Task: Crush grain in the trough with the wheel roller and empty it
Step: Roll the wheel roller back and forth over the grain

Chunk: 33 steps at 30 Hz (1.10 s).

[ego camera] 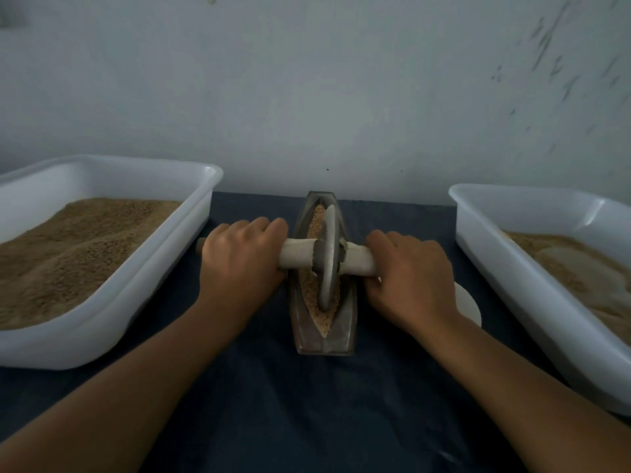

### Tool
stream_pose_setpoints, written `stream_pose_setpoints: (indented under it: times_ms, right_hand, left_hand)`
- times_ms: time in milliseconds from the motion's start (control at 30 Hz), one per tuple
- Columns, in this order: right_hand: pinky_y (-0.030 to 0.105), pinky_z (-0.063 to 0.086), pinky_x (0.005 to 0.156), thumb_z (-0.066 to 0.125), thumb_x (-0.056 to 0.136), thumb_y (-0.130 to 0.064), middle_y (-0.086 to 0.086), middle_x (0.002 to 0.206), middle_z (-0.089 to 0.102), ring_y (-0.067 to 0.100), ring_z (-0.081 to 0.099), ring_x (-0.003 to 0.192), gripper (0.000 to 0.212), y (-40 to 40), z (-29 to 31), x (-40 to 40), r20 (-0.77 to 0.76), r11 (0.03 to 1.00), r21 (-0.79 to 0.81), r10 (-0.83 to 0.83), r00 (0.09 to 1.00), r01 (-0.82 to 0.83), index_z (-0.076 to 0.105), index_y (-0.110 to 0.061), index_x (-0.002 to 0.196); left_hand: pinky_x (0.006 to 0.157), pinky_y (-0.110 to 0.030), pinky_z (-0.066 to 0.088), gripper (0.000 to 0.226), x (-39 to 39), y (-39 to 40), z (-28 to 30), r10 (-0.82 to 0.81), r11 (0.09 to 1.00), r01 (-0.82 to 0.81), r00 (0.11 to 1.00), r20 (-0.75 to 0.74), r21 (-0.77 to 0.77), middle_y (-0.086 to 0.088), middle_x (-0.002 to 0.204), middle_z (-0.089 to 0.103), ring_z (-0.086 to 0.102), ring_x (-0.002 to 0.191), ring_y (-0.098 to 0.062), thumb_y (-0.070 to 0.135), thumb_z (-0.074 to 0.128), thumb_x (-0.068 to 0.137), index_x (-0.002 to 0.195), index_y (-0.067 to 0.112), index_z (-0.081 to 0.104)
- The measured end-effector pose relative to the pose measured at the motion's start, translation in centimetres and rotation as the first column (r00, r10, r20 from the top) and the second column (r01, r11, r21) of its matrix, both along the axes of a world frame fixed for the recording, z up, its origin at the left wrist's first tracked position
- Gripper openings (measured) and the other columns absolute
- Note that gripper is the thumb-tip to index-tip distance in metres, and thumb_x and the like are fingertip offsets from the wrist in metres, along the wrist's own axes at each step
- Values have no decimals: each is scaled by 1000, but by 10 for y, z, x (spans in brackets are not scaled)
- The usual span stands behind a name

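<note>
At the frame's left a white tub (191, 233) holds heaped grain. Moving toward centre, the left hand (242, 257) curls round one end of the wheel roller's (328, 257) axle, and the right hand (409, 274) grips the other — a matched hold, likely to keep the disc upright in the narrow trough (324, 343), which lies mid-frame, grain (316, 220) inside. At right, a second tub (495, 240) — perhaps for emptying.
</note>
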State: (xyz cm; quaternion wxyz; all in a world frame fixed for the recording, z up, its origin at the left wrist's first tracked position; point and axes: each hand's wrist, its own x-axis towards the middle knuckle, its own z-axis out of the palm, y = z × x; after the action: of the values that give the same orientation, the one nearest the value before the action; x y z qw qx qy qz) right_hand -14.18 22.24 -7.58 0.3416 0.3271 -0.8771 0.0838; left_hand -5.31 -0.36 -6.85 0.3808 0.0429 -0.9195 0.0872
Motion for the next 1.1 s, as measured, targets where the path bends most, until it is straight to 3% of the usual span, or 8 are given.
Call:
stream_pose_setpoints:
  times_ms: [200,367,500,667,867,1100]
  right_hand:
    - [37,36,63,71,79,-33,-7,78,56,19,51,67,22,3,-5,-1,35,1000,-8,15,999,-15,56,-25,92]
    - [31,21,56,71,73,-32,-8,68,52,18,41,56,25,-4,-3,-15,48,999,29,-30,998,29,47,-26,81]
    - [26,13,49,68,76,-43,-12,64,47,13,37,54,24,-11,-1,-32,99,991,96,-103,990,93,49,-31,82]
    - [26,21,50,63,78,-47,-11,71,55,14,43,59,15,-16,6,-54,260,988,144,-98,961,62,57,-35,86]
    - [27,31,52,56,69,-59,-9,78,62,19,59,69,25,-28,21,-81,446,968,252,-130,885,15,54,-34,71]
    - [30,45,54,69,64,-51,-5,70,66,17,64,63,28,-37,32,-107,603,961,274,-137,786,-42,66,-24,69]
  left_hand:
    - [59,-31,34,33,2,0,-1,-22,1000,22,1000,-12,-9,0,72,57,51,61,-19,30,83,69,81,21,54]
    - [58,-31,37,30,-12,-1,2,31,999,-28,998,63,-44,0,69,59,54,59,-19,30,83,71,78,20,56]
    - [59,-31,39,23,-26,-4,9,130,988,-112,975,182,-105,5,78,60,57,67,-16,40,72,83,87,27,53]
    - [60,-34,36,21,-49,-10,27,169,986,-157,903,394,-63,7,78,50,48,70,-17,46,67,84,99,34,58]
    - [62,-35,39,28,-74,-22,38,140,989,-144,825,547,-36,4,82,58,51,70,-20,45,65,78,103,32,65]
    - [68,-35,51,26,-100,-29,51,135,981,-192,701,700,3,4,77,61,60,71,-19,44,66,73,87,23,62]
